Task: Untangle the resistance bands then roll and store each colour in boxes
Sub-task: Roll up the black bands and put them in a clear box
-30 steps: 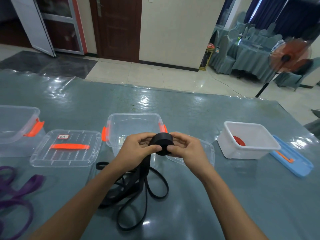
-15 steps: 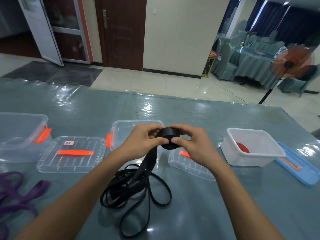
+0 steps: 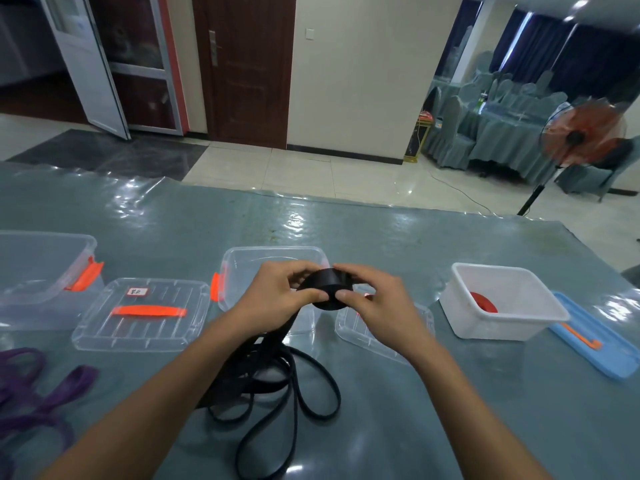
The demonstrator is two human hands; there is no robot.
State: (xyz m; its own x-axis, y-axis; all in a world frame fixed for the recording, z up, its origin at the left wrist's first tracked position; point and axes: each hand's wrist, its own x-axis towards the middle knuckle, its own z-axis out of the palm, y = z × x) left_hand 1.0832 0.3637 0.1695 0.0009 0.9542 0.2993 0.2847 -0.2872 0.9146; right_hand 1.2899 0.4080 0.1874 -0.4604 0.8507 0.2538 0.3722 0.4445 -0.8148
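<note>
Both hands hold a partly rolled black resistance band (image 3: 327, 289) above the table. My left hand (image 3: 277, 296) pinches the roll's left side and my right hand (image 3: 374, 303) grips its right side. The band's loose length (image 3: 273, 382) hangs down from the roll and lies in tangled loops on the table between my forearms. Behind my hands stands an open clear box with orange latches (image 3: 273, 258). A white box (image 3: 502, 303) at the right holds a rolled red band (image 3: 483, 302). Purple bands (image 3: 38, 393) lie loose at the lower left.
A clear lid with an orange handle (image 3: 142, 313) lies left of the middle box, and another clear lid (image 3: 377, 330) lies under my right hand. A second clear box (image 3: 38, 268) stands far left. A blue lid (image 3: 595, 334) lies at the right. A fan (image 3: 581, 136) spins beyond the table.
The view has tilted up slightly, so my hands and the boxes sit lower in frame. My fingers have shifted around the black roll, and the loose loops below have shifted a little.
</note>
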